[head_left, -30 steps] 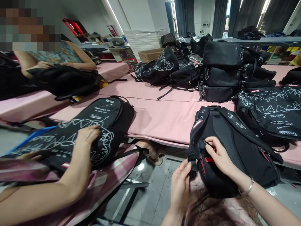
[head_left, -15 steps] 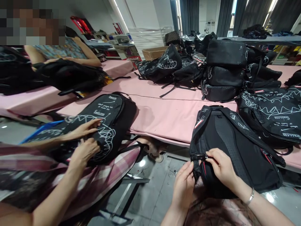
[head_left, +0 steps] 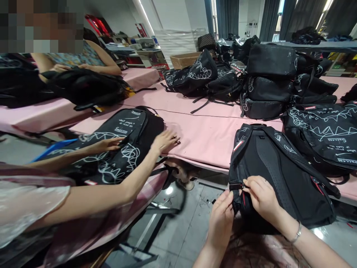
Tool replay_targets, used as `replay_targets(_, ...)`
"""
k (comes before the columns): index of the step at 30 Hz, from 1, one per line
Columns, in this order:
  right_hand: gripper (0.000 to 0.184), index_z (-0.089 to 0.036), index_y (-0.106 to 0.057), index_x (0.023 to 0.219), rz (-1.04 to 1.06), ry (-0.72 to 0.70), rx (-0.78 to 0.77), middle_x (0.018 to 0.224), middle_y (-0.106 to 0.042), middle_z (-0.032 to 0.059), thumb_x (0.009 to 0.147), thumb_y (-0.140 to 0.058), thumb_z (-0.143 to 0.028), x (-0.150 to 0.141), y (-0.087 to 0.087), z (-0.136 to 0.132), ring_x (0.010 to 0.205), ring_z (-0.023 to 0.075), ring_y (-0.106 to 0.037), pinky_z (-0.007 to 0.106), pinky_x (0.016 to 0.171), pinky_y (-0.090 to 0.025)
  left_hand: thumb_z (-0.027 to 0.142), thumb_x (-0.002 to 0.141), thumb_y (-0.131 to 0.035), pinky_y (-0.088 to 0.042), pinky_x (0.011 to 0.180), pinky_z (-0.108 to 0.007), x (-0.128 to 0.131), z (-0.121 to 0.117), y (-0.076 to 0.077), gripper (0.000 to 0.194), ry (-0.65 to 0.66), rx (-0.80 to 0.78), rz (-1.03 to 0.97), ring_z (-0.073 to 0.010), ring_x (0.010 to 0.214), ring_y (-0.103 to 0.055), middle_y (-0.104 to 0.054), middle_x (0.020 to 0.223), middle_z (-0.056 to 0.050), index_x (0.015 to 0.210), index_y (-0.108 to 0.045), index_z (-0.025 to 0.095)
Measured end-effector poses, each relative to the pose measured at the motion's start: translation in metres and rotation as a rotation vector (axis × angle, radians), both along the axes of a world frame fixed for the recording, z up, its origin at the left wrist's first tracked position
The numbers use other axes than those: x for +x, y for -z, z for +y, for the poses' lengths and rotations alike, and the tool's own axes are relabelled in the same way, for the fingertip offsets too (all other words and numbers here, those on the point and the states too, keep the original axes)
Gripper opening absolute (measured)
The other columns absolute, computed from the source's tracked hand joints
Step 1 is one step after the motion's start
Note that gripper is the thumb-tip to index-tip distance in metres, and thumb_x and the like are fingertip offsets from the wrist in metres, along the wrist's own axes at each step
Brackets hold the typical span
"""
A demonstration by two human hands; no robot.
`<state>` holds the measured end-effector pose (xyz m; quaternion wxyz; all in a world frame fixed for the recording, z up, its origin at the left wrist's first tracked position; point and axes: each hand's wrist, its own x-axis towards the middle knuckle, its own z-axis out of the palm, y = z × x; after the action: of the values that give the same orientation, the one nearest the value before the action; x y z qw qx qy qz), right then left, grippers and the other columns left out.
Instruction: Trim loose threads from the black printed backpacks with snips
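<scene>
A black backpack [head_left: 267, 167] lies back panel up, partly on the pink table and partly over my lap. At its left edge, my left hand [head_left: 221, 212] pinches the black strap fabric between thumb and fingers. My right hand [head_left: 260, 195] is closed at the right end of a short dark strip [head_left: 236, 186] with a thin red line, just above the left fingertips. Whether that strip is a zipper piece or a tool cannot be made out. A red-edged opening [head_left: 243, 198] shows just below it.
Backpacks in a stack [head_left: 270, 89] and a white-scribbled backpack [head_left: 323, 134] stand beyond mine on the pink table [head_left: 200, 137]. At left, a co-worker's hand [head_left: 166, 141] reaches past another backpack [head_left: 131, 130]. Another person handles a black bag [head_left: 83, 89] farther back.
My hands stay at the same spot on the backpack's left edge, with only slight shifts. The co-worker's nearer hand has moved from their backpack rightward to the table.
</scene>
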<state>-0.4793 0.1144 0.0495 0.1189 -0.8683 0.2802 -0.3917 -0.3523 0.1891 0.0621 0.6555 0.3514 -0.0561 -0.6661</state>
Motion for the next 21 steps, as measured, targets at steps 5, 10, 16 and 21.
replay_targets(5,0.011,-0.017,-0.053,0.092,-0.126,0.006,0.090,0.086,-0.058,0.0058,0.087,-0.046,-0.009,-0.001,-0.002,0.000,0.082,0.0158,-0.054,0.030,0.074,-0.045,0.021,0.075,-0.063,-0.048,0.078,-0.021,0.002,0.000,0.002,0.014,0.002,0.005,-0.003,-0.0129,0.084,-0.060,-0.066,0.093,-0.005,0.087,-0.066,0.015)
replay_targets(10,0.015,-0.016,-0.051,0.099,-0.138,-0.062,0.230,0.091,-0.056,0.0073,0.085,-0.048,-0.012,-0.003,-0.006,-0.004,0.085,0.0167,-0.053,0.030,0.073,-0.046,0.020,0.074,-0.063,-0.048,0.076,-0.021,0.001,-0.002,0.003,0.013,0.002,0.031,-0.008,-0.0131,0.082,-0.060,-0.065,0.091,-0.004,0.086,-0.065,0.015)
replay_targets(16,0.010,-0.016,-0.053,0.089,-0.124,-0.045,0.263,0.085,-0.057,0.0061,0.087,-0.044,-0.014,0.002,-0.009,-0.007,0.081,0.0166,-0.053,0.030,0.073,-0.044,0.024,0.075,-0.063,-0.047,0.077,-0.023,0.004,0.001,0.000,0.017,-0.003,0.016,-0.092,-0.0152,0.085,-0.059,-0.063,0.095,-0.006,0.089,-0.063,0.014)
replay_targets(21,0.023,-0.018,-0.053,0.106,-0.174,-0.051,0.458,0.092,-0.058,0.0055,0.084,-0.050,-0.023,0.009,-0.019,-0.004,0.081,0.0152,-0.055,0.026,0.071,-0.045,0.034,0.071,-0.066,-0.048,0.066,-0.023,0.002,0.012,0.007,0.044,0.110,0.090,-0.342,-0.0166,0.078,-0.060,-0.061,0.103,-0.009,0.110,-0.055,0.017)
